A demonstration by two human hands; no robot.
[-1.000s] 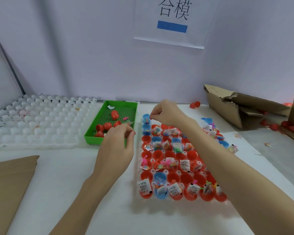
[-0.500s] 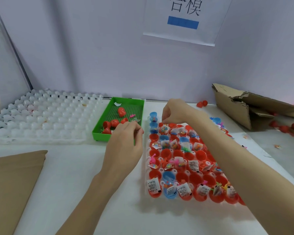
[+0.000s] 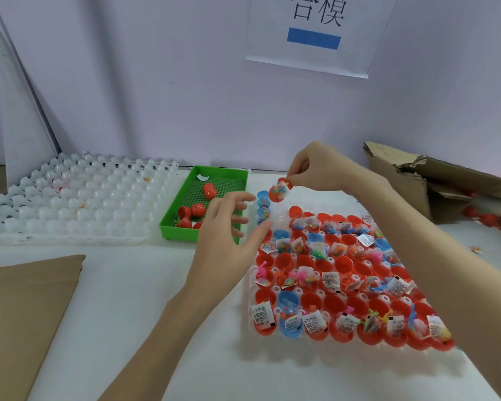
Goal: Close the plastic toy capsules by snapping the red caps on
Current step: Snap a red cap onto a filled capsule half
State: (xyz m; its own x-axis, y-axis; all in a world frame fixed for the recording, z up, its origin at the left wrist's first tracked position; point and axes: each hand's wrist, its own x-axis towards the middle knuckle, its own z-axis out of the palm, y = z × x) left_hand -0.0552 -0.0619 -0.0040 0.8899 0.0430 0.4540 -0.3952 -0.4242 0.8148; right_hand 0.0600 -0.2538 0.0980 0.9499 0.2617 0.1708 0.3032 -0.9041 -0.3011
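White tabletop [image 3: 133, 299] runs up to a pale wall where a paper sign [image 3: 315, 36] with a blue bar hangs. On it we have a clear tray [image 3: 248, 311] packed with open capsule halves [image 3: 342, 264], mostly red with a few blue, many stuffed with small toys and printed slips. Our right hand [image 3: 318, 169] is raised above the tray's far-left corner, thumb and fingertips pinching the upper edge of one red capsule half [image 3: 278, 191] that has a little bag of toys inside; it hangs clear of the tray, just beside two blue halves [image 3: 263, 205] at that corner. Our left hand [image 3: 226, 241] hovers nearer to us, between the tray and a green bin [image 3: 209, 172], its fingers loosely spread and holding nothing, the fingertips near the lifted capsule but apart from it. Red caps [image 3: 198, 209] lie in the green bin, partly hidden behind our left hand. Farther left sits an empty-looking white cell tray [image 3: 78, 198], with flat cardboard [image 3: 21, 314] at the near left and a torn cardboard box [image 3: 434, 180] at the right.
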